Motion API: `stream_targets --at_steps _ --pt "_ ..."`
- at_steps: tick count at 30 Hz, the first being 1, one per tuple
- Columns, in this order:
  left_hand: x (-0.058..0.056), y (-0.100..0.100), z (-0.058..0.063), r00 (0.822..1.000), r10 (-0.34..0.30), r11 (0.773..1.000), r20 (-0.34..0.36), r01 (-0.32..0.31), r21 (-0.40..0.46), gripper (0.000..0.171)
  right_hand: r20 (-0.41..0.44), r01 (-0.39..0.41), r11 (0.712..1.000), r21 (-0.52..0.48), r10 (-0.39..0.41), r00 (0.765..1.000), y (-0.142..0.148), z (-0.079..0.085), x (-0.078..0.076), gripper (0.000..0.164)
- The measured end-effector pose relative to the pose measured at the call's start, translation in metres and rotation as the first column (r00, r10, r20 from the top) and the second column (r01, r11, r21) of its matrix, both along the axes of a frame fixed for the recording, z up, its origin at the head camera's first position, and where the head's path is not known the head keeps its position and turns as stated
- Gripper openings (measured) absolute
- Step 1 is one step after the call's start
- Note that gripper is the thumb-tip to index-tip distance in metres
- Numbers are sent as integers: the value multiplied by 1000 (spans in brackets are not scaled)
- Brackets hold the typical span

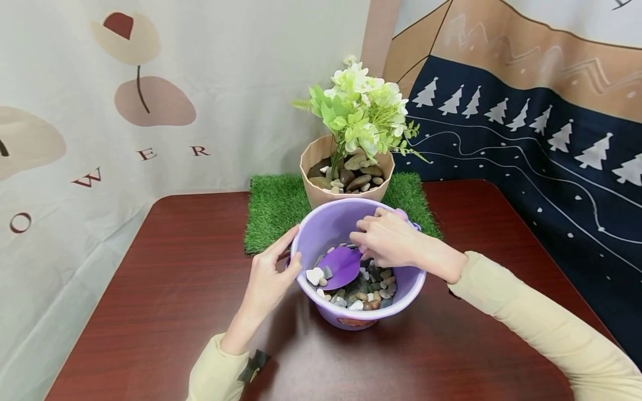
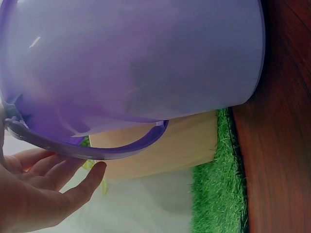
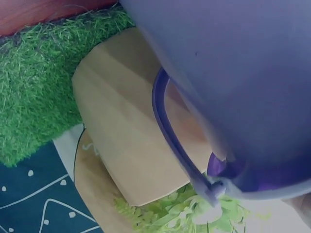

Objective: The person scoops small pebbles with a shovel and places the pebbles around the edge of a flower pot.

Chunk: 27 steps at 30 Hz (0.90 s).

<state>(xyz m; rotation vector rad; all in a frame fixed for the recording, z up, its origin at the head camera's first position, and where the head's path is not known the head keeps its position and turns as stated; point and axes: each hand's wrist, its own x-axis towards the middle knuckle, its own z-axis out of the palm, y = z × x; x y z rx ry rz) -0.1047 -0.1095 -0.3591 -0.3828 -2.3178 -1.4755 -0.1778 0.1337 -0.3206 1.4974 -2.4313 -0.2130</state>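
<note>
A lilac bucket stands on the table with many pebbles in its bottom. My left hand holds its left rim, thumb at the edge and fingers outside; in the left wrist view the hand lies beside the bucket's hanging handle. Inside the bucket, my right hand grips the handle of a purple toy shovel. The shovel's blade is tilted among the pebbles, and a white stone and a small grey one lie at its left edge. Most of the shovel's handle is hidden by the hand.
Behind the bucket, a beige faceted pot with stones and white-flowered greenery stands on an artificial grass mat. The dark red-brown table extends around them. Printed curtains hang behind.
</note>
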Motion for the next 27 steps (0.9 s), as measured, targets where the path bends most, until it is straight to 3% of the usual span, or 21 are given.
stream_targets --at_steps 10,17,27 --pt "0 0 0 1000 -7 1000 -4 7 8 49 33 -63 995 -74 66 997 9 5 -5 19" --pt "-1 0 -1 1000 -12 1000 -4 12 11 49 62 -124 977 -175 137 989 19 8 -8 20" --pt "-1 0 -1 1000 -6 1000 10 6 12 49 122 -148 947 -284 189 974 31 15 -11 19"
